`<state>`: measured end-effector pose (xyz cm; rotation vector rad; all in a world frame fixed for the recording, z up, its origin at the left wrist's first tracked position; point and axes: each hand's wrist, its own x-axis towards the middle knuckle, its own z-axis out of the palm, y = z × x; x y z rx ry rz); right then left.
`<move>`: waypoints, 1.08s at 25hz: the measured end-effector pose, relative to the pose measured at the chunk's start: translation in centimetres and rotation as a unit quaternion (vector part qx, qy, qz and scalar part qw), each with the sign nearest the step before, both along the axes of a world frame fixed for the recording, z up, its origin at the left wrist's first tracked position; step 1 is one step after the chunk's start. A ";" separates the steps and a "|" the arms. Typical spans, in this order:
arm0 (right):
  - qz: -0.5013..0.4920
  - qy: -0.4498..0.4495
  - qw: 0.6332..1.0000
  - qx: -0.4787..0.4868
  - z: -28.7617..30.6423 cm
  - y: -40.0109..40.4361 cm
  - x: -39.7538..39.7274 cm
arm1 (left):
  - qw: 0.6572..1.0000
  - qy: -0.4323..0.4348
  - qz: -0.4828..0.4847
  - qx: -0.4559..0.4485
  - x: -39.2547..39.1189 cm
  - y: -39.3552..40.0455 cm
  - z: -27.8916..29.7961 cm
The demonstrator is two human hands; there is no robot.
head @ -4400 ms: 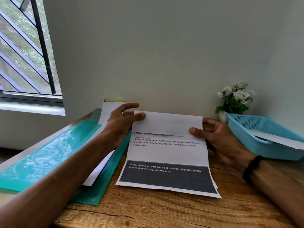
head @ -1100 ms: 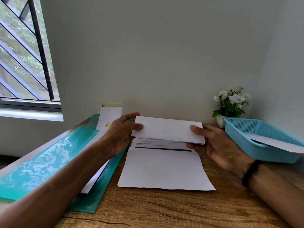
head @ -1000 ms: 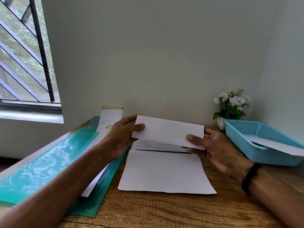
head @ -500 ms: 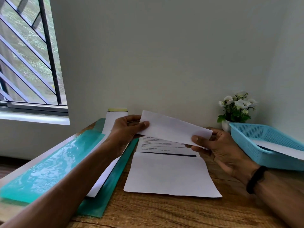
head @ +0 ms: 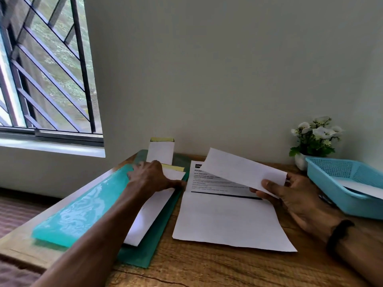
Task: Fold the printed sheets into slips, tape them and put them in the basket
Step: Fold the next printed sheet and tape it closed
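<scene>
Holding folded slip (head: pixel 244 169) in my right hand (head: pixel 294 200).
Right thumb and fingers are pinching its near end, basket (head: pixel 339 195) just right; left hand (head: pixel 152 179) is pressing spread on papers (head: pixel 149 214), printed sheet (head: pixel 228 222) lying between.

A brown wooden table with visible grain (head: pixel 217 266) stands against the wall. Directly on it lie a dark green plastic folder (head: pixel 145 251) at the left, a partly folded white printed sheet (head: pixel 230 222) in the middle, and a light blue perforated plastic basket (head: pixel 331 183) beside a small white flowerpot (head: pixel 299 161) at the right.
</scene>
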<state>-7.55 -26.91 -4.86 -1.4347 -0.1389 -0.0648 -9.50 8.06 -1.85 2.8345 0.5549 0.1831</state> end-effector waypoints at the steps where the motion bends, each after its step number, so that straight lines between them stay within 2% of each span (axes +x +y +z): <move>1: 0.000 -0.001 1.000 0.002 -0.1 0.0 0.1 | 1.000 -0.008 -0.005 0.005 0.0 -0.2 0.1; 3: 0.001 0.000 1.000 0.002 -0.1 -0.1 0.1 | 1.000 -0.026 -0.015 0.005 -0.1 -0.7 0.3; 5: 0.005 -0.001 1.000 0.010 -0.1 -0.1 -0.1 | 0.996 -0.080 -0.033 -0.005 -0.2 -1.0 0.4; 7: 0.011 0.000 1.000 0.017 -0.1 0.0 -0.3 | 0.983 -0.173 -0.049 -0.036 -0.4 -0.9 0.8; 10: 0.012 0.013 1.000 0.021 0.0 0.0 -0.6 | 0.941 -0.314 -0.061 -0.108 -0.6 -0.6 1.7; 16: 0.008 0.036 0.997 0.068 -0.2 -0.1 -0.3 | 0.903 -0.420 -0.085 0.012 -1.6 -1.2 4.8; 18: 0.016 0.033 0.996 0.081 0.0 -0.2 -0.2 | 0.899 -0.419 -0.109 0.067 -1.5 -1.4 7.8; 21: 0.039 0.012 0.995 0.090 0.6 -0.2 -0.2 | 0.918 -0.335 -0.187 0.103 -1.4 -2.4 10.5; 23: 0.040 -0.010 0.996 0.084 0.9 0.0 -0.3 | 0.928 -0.289 -0.220 0.082 -1.1 -3.2 8.9; 27: 0.009 -0.061 0.997 0.056 1.4 0.3 -0.8 | 0.928 -0.307 -0.203 0.057 0.8 -2.6 3.2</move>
